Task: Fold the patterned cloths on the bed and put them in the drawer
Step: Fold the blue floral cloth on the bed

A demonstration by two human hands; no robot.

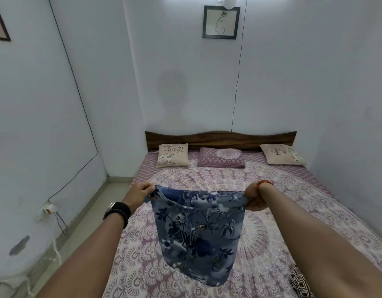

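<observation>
A blue cloth with a dark floral pattern (198, 231) hangs in the air above the bed (272, 190). My left hand (140, 193) grips its upper left corner. My right hand (255, 198) grips the upper right corner, so the top edge is stretched between them and the rest hangs down. A second cloth with a dark brown and white pattern (300, 282) lies on the bed at the lower right, partly hidden by my right arm. No drawer is in view.
The bed carries a purple and white mandala sheet, three pillows (220, 157) and a wooden headboard (220, 139) against the far wall. Walls close in on the right and back. A strip of floor (82, 222) runs along the left with a wall socket and cables.
</observation>
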